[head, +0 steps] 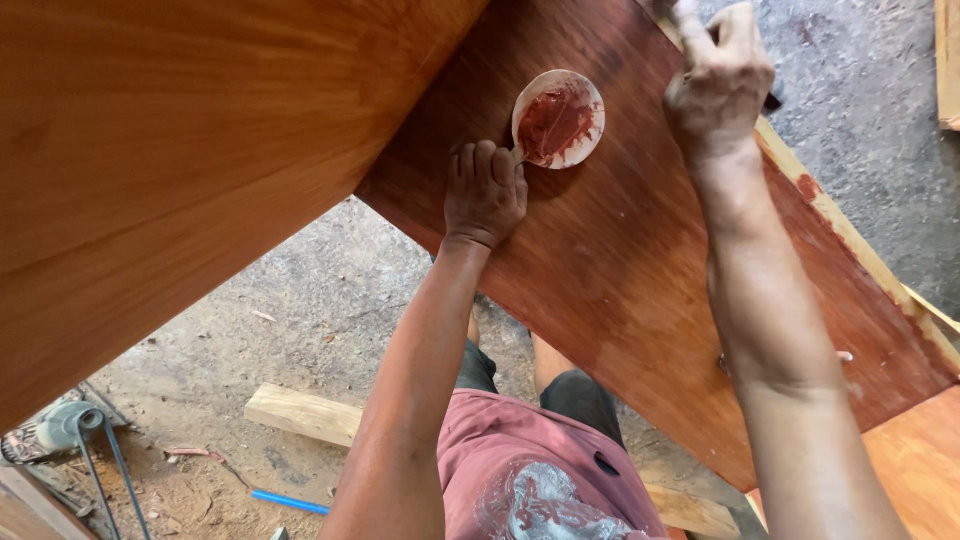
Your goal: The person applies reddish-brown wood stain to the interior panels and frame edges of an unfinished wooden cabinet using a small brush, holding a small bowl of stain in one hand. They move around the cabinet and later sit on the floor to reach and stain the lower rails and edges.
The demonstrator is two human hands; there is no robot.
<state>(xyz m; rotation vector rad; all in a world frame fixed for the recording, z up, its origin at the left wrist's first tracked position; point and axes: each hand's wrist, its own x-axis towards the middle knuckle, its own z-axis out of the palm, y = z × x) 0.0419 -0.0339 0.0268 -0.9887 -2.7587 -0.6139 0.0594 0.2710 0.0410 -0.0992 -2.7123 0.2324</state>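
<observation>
1. The dark red board (640,260) slopes from far left to near right under both my hands.
2. My left hand (484,192), fingers curled, steadies the small dish (558,118) of red paste just right of it.
3. My right hand (718,85) is closed on something pale at the board's far edge; what it is, I cannot tell.

Your dark red-brown wood panel (640,260) looks stained, smooth, with a slight sheen and fine grain. The lighter orange panel (180,150) is glossy wood. The shallow pale dish (558,118) holds thick, wet-looking red paste. The floor (330,290) is rough, dusty concrete; the plank (300,412) on it is raw wood.
</observation>
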